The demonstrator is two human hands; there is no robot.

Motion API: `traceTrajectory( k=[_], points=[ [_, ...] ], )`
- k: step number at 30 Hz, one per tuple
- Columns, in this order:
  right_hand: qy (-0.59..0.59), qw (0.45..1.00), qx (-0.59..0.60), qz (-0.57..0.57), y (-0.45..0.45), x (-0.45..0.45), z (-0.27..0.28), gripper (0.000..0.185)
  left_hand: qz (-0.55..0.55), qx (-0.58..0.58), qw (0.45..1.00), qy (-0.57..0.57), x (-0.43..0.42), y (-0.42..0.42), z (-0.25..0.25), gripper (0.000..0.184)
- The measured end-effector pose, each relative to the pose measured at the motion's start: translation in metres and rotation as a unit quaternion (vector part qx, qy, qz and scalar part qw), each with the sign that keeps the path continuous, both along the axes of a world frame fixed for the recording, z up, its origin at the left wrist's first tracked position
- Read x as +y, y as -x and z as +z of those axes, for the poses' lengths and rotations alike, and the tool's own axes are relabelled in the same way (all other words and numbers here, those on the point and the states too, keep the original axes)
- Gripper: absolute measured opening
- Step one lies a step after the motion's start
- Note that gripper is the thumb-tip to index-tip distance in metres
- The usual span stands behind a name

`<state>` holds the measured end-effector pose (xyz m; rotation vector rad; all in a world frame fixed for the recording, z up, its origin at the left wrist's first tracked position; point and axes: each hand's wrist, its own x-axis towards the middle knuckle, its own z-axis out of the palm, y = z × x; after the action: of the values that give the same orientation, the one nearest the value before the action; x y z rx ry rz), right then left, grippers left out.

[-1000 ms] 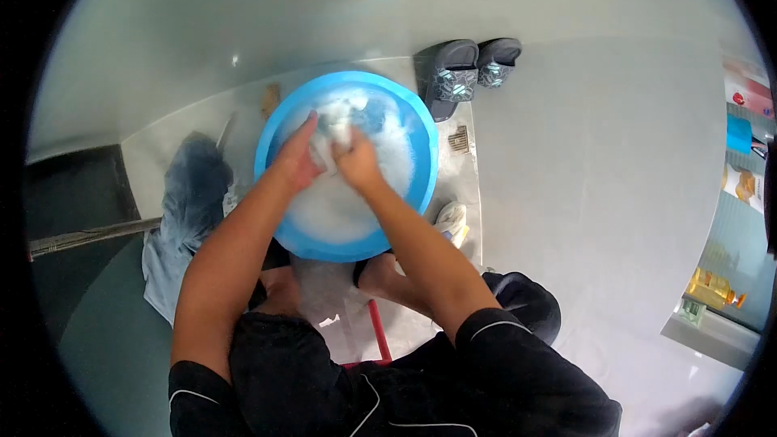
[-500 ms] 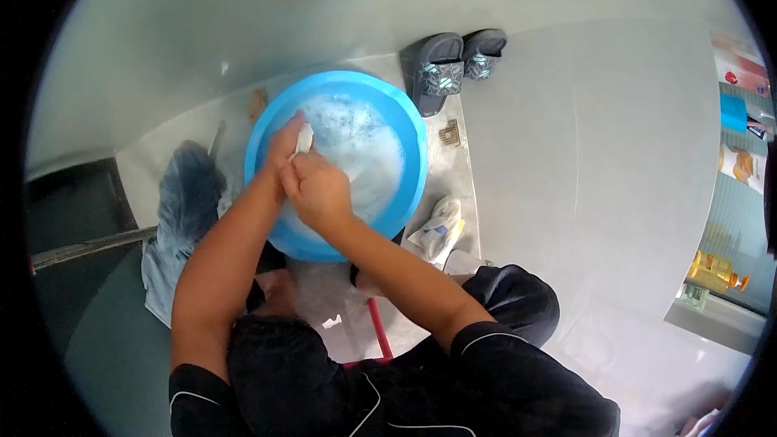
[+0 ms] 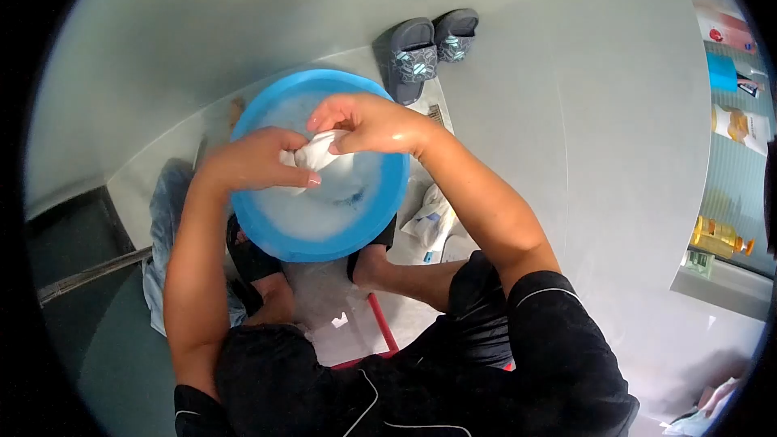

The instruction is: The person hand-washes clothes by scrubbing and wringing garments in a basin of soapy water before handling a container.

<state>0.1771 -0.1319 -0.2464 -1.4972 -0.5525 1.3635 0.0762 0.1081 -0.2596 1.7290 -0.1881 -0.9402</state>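
Over a round blue basin (image 3: 324, 252) of cloudy, soapy water (image 3: 303, 220), both hands grip a wet, bunched white cloth (image 3: 318, 151). My left hand (image 3: 261, 160) pinches its left part between thumb and fingers. From the right, my right hand (image 3: 374, 124) holds the other end, its thumb against the cloth and its fingers curled beyond it. Whether the cloth is a small garment, such as a sock, I cannot tell. Part of it is hidden behind the left fingers.
Grey patterned slippers (image 3: 414, 61) rest by the wall beyond the basin. Blue-grey fabric (image 3: 164, 218) lies at the left, and a white plastic-looking bundle (image 3: 431, 218) sits right of the basin. A shelf at far right holds a yellow pump bottle (image 3: 719, 237) and tubes.
The hands, earlier clenched together around the white cloth, have moved apart, with the cloth spread between them. My right arm has swung out to the right. The view has shifted slightly.
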Motion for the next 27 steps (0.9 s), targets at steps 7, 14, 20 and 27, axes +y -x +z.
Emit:
traceTrajectory(
  k=[7,14,20,27],
  points=[
    [0.231,0.887,-0.311,0.251,0.011,0.002,-0.025,0.042,0.057,-0.372,0.924,-0.066,-0.012,-0.002,0.009,0.026],
    [0.267,0.79,-0.536,0.128,0.001,-0.069,-0.064,0.043,0.297,-0.145,0.943,0.037,0.009,0.011,0.022,0.016],
    [0.225,0.83,-0.503,0.087,-0.002,-0.084,0.0,0.036,0.279,-0.298,0.899,-0.159,0.018,0.012,0.013,0.022],
    [0.1,0.951,-0.285,-0.069,0.012,-0.091,0.011,0.035,0.349,-0.289,0.868,-0.2,0.006,0.006,0.007,0.021]
  ],
)
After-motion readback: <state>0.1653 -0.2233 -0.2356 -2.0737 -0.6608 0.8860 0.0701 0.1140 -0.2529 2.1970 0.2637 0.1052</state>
